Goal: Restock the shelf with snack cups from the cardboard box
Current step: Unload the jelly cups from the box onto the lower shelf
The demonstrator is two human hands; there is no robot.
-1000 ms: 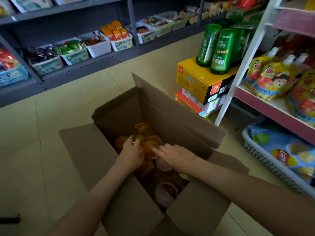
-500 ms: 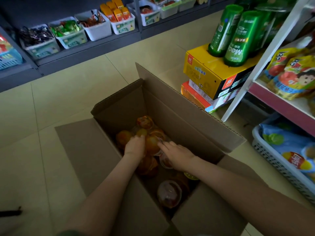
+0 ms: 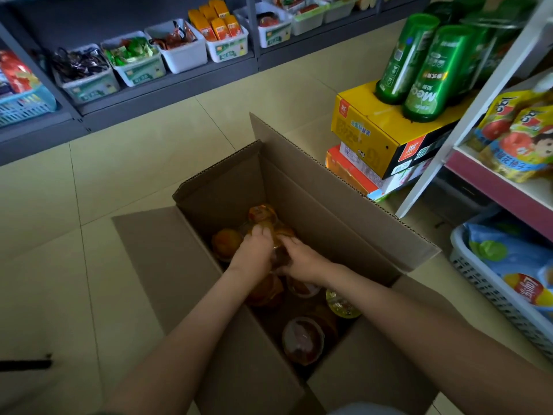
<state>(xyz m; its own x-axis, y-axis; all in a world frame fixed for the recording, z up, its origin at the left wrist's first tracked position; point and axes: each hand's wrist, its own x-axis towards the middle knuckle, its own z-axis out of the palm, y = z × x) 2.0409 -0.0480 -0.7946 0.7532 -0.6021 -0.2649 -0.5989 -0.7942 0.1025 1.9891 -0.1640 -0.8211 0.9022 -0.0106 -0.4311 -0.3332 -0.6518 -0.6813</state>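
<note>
An open cardboard box (image 3: 329,205) stands on the floor, with several orange and clear snack cups inside. One orange cup (image 3: 227,242) lies at the far left of the pile; a clear-lidded cup (image 3: 302,339) sits near me. Both hands are deep in the box. My left hand (image 3: 251,253) curls over an orange snack cup (image 3: 261,215) at the far end. My right hand (image 3: 302,259) presses against the same cluster from the right, fingers closed around a cup between the hands. The white-framed shelf (image 3: 490,187) with a pink edge stands to the right.
Stacked yellow and orange cartons (image 3: 374,136) with green canisters (image 3: 425,70) on top sit right of the box. A grey basket (image 3: 493,289) of blue bags lies under the white shelf. A dark shelf (image 3: 167,88) with white bins lines the far side.
Both hands have come together over the cups at the far end of the box. The camera has tilted further down and moved closer.
</note>
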